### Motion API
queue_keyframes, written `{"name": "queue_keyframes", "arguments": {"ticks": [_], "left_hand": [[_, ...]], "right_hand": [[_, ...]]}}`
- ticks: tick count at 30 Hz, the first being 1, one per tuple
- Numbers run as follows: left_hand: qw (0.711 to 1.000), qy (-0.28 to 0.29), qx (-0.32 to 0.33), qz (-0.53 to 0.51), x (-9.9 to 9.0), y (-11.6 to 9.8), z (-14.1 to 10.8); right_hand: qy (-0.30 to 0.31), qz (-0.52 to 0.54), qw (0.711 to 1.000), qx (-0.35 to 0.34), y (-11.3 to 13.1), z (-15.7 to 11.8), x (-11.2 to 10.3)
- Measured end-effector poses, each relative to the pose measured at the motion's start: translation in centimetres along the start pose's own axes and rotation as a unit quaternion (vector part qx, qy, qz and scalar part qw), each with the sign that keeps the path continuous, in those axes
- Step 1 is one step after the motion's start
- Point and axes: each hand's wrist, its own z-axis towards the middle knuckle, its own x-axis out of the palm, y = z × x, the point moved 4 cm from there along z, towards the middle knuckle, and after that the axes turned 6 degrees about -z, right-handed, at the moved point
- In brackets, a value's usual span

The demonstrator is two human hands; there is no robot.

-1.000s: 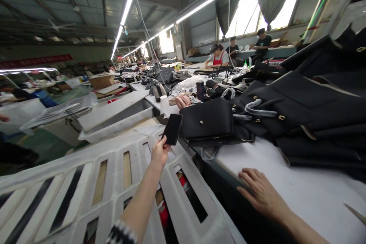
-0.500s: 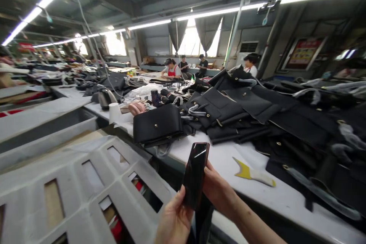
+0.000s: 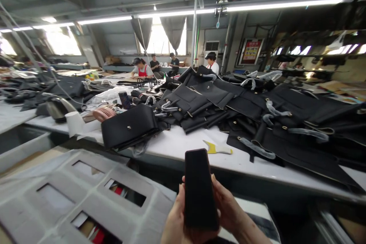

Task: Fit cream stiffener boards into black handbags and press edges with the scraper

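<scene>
A black smartphone (image 3: pixel 200 190) with a dark screen is held upright between both hands in front of the table edge. My left hand (image 3: pixel 175 217) wraps its left side and lower back. My right hand (image 3: pixel 228 206) grips the right edge, the thumb along the side; the fingers behind the phone are mostly hidden. Beyond the phone, a yellow and white fan-shaped tool (image 3: pixel 217 148) lies on the white tabletop (image 3: pixel 174 143). Left of it sits a folded black leather bag (image 3: pixel 130 126) with a small metal clasp.
Black bag pieces (image 3: pixel 206 99) with plastic-wrapped handles are heaped across the table. A white cup (image 3: pixel 74 124), a kettle (image 3: pixel 60 107) and a pink fan (image 3: pixel 104 113) stand left. A slotted grey crate (image 3: pixel 94 194) is at lower left. Co-workers (image 3: pixel 142 69) sit farther back.
My view has turned to the right, so the table and bags shift left. The phone, still in both hands, now faces me more squarely, and its screen looks dark without the earlier glare.
</scene>
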Motion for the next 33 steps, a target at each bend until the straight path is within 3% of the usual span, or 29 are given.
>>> {"name": "queue_keyframes", "arguments": {"ticks": [5,11,14,16,19,22,25,28,33], "left_hand": [[0.999,0.036,-0.03,0.01,-0.4,1.7,0.2],[0.998,0.041,-0.017,0.051,-1.7,2.6,0.9],[0.997,0.054,-0.006,0.061,-1.8,2.6,1.4],[0.996,0.051,-0.01,0.068,-1.7,2.6,1.5],[0.997,0.031,-0.01,0.076,-1.5,2.6,1.6],[0.997,0.024,-0.015,0.074,-1.3,2.6,1.9],[0.999,0.021,-0.018,0.043,-1.2,2.7,2.3],[1.0,0.005,-0.012,0.016,-1.2,2.7,2.6],[1.0,-0.013,-0.011,0.009,-1.4,2.8,2.8]], "right_hand": [[-0.104,0.027,0.993,0.039,-1.8,-2.2,-2.2],[-0.078,-0.031,0.993,-0.077,0.1,-4.5,-2.0],[-0.131,-0.153,0.966,-0.163,1.2,-6.0,-3.4],[-0.205,-0.291,0.911,-0.208,1.8,-7.6,-4.7],[-0.246,-0.506,0.775,-0.287,2.9,-10.1,-4.8],[-0.162,-0.665,0.628,-0.37,3.6,-11.6,-2.8],[-0.077,-0.754,0.51,-0.407,3.6,-11.7,-0.6],[-0.041,-0.777,0.447,-0.442,3.3,-11.3,0.7],[-0.016,-0.797,0.416,-0.439,2.6,-10.7,0.9]]}}
